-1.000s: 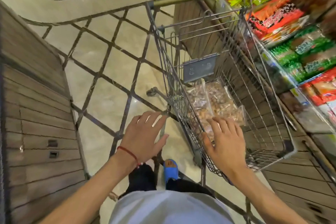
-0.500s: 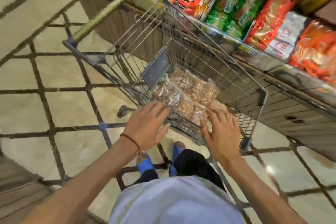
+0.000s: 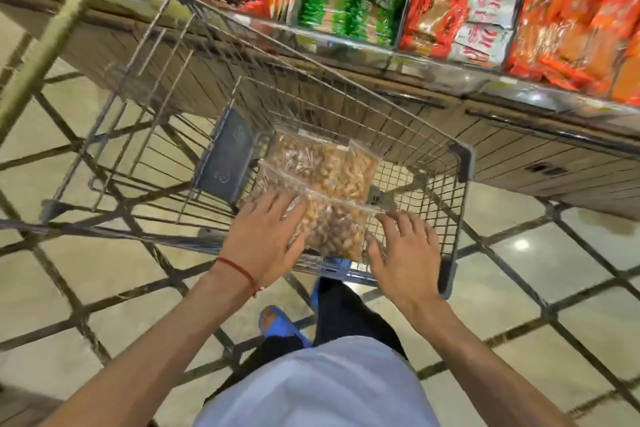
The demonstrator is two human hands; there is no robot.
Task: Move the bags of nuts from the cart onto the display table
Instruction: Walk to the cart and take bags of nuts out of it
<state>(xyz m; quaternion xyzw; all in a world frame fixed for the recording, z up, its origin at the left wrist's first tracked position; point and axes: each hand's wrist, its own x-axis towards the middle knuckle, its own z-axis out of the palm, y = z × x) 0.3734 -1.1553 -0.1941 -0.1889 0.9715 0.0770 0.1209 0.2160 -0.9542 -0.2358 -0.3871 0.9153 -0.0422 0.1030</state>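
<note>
**Item:** bags of nuts [image 3: 313,163], clear plastic, at least three visible. All lay flat on the wire floor of the cart [image 3: 462,163], at its near end beside a grey flap [image 3: 225,156].

**Cart position:** alongside the display bench [image 3: 415,80], which carried rows of snack packets [image 3: 485,3].

**Left hand** [image 3: 263,232], red cord [image 3: 235,269] at the wrist: fingers straight, spread and released, over the left edge of the nearest bag [image 3: 334,229].

**Right hand** [image 3: 405,253]: fingers likewise straight and released, at that bag's right edge. Contact could not be confirmed for either hand, and neither grasped anything.

**Progress, as judged:** no nut bag was seen on the bench in the part shown. Every visible bag was in the cart, so the transfer looked barely started. The nearest bag appeared to be the next one to lift.
</note>
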